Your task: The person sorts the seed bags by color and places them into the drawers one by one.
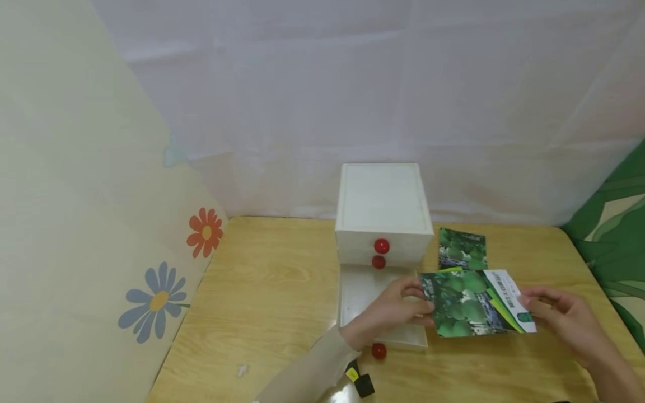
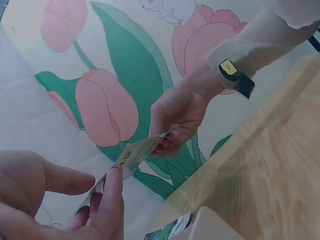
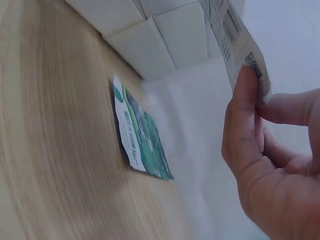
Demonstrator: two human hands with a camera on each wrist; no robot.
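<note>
Between my two hands, a green and white printed packet [image 1: 468, 305] with pictures of round green fruit is held above the table. My left hand [image 1: 400, 308] pinches its left edge, beside the pulled-out drawer [image 1: 353, 296] of a small white cabinet [image 1: 383, 196]. The right edge is pinched between thumb and fingers of my right hand [image 1: 569, 322]. Its back, seen in the right wrist view, carries a barcode and a QR code. A second, similar packet [image 3: 142, 135] lies flat on the table to the right of the cabinet, partly hidden in the head view.
Red knobs [image 1: 381, 246] stick out from the cabinet front, and another red knob [image 1: 379, 351] is on the pulled-out drawer. A black and yellow tag [image 1: 364, 385] shows by my left sleeve. White cloth [image 1: 302, 101] hangs behind the wooden table [image 1: 272, 302]; a flower-painted wall stands left.
</note>
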